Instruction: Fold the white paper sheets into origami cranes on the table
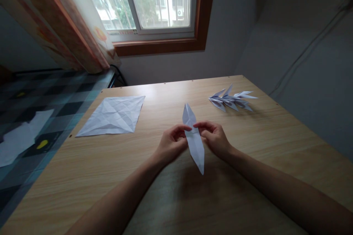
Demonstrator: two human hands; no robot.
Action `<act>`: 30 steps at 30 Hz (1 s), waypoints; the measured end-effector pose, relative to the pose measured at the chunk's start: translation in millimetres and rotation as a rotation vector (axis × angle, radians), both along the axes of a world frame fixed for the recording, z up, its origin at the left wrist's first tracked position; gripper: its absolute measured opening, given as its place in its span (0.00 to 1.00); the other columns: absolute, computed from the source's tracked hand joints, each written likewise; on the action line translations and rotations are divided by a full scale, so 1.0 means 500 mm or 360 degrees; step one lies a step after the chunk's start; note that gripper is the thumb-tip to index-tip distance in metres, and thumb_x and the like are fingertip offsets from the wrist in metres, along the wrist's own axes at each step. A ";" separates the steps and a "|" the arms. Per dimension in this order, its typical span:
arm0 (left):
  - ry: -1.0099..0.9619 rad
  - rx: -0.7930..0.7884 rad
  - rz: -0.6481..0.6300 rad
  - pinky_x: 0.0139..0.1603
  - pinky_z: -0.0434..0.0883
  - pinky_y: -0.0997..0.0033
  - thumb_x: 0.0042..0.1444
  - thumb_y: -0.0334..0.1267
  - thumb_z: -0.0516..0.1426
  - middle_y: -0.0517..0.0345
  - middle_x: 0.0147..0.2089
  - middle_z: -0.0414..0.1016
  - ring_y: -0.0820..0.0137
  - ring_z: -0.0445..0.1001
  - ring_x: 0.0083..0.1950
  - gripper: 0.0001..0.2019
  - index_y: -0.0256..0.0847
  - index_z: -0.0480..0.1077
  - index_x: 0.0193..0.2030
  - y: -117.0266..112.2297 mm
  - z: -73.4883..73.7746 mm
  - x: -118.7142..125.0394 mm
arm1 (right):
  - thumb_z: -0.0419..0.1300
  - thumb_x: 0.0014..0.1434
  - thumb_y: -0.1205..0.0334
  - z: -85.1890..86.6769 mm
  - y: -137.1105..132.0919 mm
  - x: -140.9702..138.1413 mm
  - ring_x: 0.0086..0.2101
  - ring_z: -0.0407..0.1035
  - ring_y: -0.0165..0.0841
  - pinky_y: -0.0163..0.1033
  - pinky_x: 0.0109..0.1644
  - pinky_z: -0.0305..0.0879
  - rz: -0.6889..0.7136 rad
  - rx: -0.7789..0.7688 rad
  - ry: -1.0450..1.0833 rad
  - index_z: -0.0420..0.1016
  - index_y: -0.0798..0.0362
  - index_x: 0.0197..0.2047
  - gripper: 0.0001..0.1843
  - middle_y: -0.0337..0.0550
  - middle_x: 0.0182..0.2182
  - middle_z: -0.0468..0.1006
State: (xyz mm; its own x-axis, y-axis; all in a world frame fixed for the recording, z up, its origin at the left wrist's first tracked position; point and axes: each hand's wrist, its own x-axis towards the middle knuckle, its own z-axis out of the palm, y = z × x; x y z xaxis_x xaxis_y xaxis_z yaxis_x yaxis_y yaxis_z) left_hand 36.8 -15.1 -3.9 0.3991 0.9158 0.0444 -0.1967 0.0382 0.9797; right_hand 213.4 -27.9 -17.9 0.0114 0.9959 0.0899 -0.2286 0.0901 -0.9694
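Between my hands, a little above the table, is a long folded white paper [196, 149], pointed at its near end and split into two tips at its far end. My left hand [174, 140] pinches its left edge near the middle. From the right, my right hand [215, 134] pinches the same stretch, with the index finger on the upper face. Both thumbs are partly hidden. A flat white paper sheet [114, 115] covered in crease lines lies on the left. At the back right rests a cluster of pointed folded paper pieces [231, 99].
The light wooden table [110, 176] has its far edge below a window [162, 0] with a brown frame. On the left, a checked cloth [68, 91] carries more white paper [24, 137]. A patterned curtain [68, 18] hangs above it. Along the right wall runs a cable [303, 53].
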 end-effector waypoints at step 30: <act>0.0246 0.0222 0.0277 0.26 0.63 0.77 0.53 0.42 0.63 0.65 0.22 0.70 0.76 0.69 0.23 0.12 0.38 0.66 0.30 -0.004 0.000 0.007 | 0.67 0.54 0.60 -0.003 -0.025 -0.019 0.26 0.65 0.28 0.35 0.31 0.63 -0.0149 0.0355 -0.0412 0.64 0.45 0.50 0.22 0.30 0.25 0.68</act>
